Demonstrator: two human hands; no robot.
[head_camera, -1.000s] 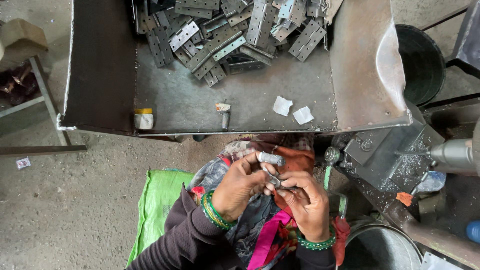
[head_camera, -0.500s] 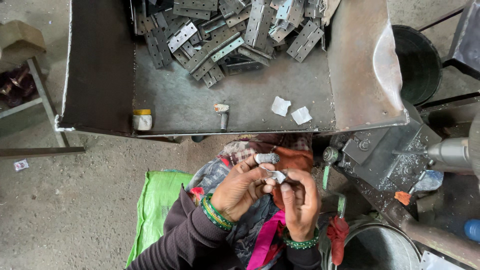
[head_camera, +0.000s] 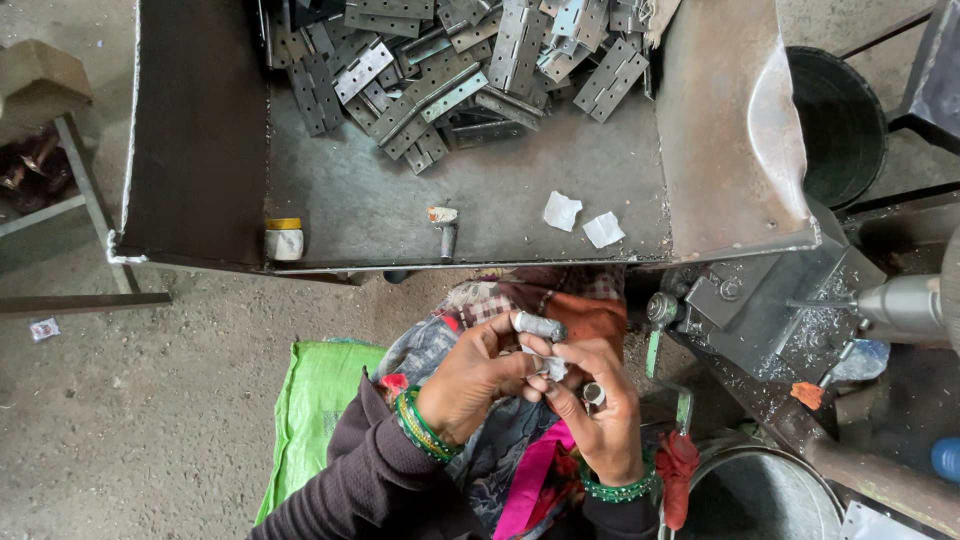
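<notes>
Both hands meet low in the frame, over the person's lap. The left hand (head_camera: 470, 378) curls around a short grey metal roll (head_camera: 540, 325), whose end pokes out at the hand's 1 o'clock. The right hand (head_camera: 598, 405) lies at 3 o'clock of the left, touching it; its fingertips (head_camera: 545, 385) pinch a small white scrap (head_camera: 556, 368) between the two hands. A ring (head_camera: 593, 393) sits on one right finger. Green bangles (head_camera: 425, 432) circle the left wrist, and a green bead band (head_camera: 615, 490) the right.

At 12 o'clock of the hands stands a metal tray (head_camera: 200, 130) serving as the counter. A pile of grey hinges (head_camera: 470, 65) fills its far end. Nearer the front edge lie two white paper bits (head_camera: 583, 220), a small bolt (head_camera: 447, 238) and, at the tray's 7 o'clock corner, a little jar with a yellow lid (head_camera: 284, 238).

At 3 o'clock of the hands sits a machine with a steel spindle (head_camera: 905, 303), metal shavings around it. A dark bucket (head_camera: 840, 125) stands at 2 o'clock, and a steel pail (head_camera: 750, 495) at 4 o'clock. A green sack (head_camera: 315, 410) lies on the floor at 9 o'clock.
</notes>
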